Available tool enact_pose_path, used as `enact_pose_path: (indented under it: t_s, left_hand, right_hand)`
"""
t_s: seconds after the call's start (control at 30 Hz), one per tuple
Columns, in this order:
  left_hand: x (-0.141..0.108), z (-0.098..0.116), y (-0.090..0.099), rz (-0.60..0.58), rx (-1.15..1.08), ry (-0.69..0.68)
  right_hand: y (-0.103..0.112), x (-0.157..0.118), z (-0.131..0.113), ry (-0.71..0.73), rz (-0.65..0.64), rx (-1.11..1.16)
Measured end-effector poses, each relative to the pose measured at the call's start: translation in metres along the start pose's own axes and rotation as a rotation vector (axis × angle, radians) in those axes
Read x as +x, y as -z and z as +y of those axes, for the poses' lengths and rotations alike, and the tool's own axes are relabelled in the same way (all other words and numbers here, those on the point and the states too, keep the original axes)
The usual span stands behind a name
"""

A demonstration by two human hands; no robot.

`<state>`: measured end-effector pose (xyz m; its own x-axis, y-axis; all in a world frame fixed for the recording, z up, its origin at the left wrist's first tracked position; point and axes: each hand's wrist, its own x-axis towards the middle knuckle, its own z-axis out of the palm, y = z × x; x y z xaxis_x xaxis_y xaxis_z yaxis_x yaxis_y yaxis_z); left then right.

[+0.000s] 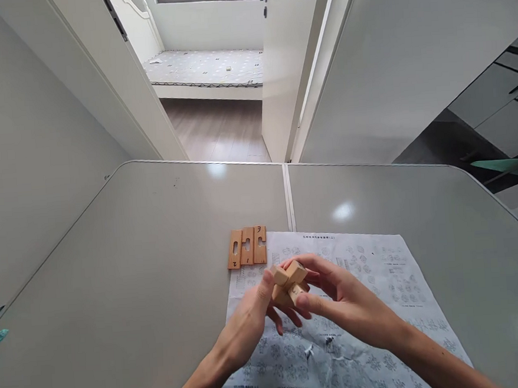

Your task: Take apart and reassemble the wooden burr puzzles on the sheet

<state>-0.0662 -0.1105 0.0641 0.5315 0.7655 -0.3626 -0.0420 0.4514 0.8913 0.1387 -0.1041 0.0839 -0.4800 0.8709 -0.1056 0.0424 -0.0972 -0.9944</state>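
A wooden burr puzzle (287, 282) of interlocking pale blocks is held between my two hands, raised over the printed sheet. My left hand (253, 315) grips it from the left, with the thumb on its upper left block and the other fingers underneath. From the right, my right hand (342, 291) closes on it, the thumb against a front block and the fingers behind. Just beyond lie three flat notched wooden pieces (247, 246), side by side and marked with numbers. The puzzle's underside is hidden by my fingers.
The creased instruction sheet (383, 327), covered in small diagrams, lies beneath my hands on the grey table (135, 273). A seam (288, 195) crosses the table's far part. A small teal object (0, 336) sits at the left edge. Past the table, an open door (291, 56) shows a bed (206, 67).
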Motion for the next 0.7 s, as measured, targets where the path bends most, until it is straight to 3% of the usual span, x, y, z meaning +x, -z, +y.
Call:
enact_pose_path:
  t_s: [0.07,0.2,0.33,0.47,0.7]
  left_hand:
    - [-0.005,0.005,0.006,0.085,0.230,-0.067]
    - [-0.012,0.009,0.013,0.057,0.491,-0.136]
    - [-0.009,0.003,0.011,0.109,0.652,-0.140]
    - [-0.003,-0.004,0.008,0.200,0.738,-0.131]
    - [0.003,-0.011,0.010,0.190,0.715,-0.153]
  right_hand:
    - [-0.002,0.001,0.001,0.004,0.013,0.009]
    - [-0.009,0.002,0.006,0.009,0.029,-0.035]
    - [-0.016,0.003,0.013,0.067,0.190,-0.296]
    - [-0.019,0.004,0.017,0.046,0.220,-0.455]
    - [-0.021,-0.002,0.030,0.010,0.270,-0.387]
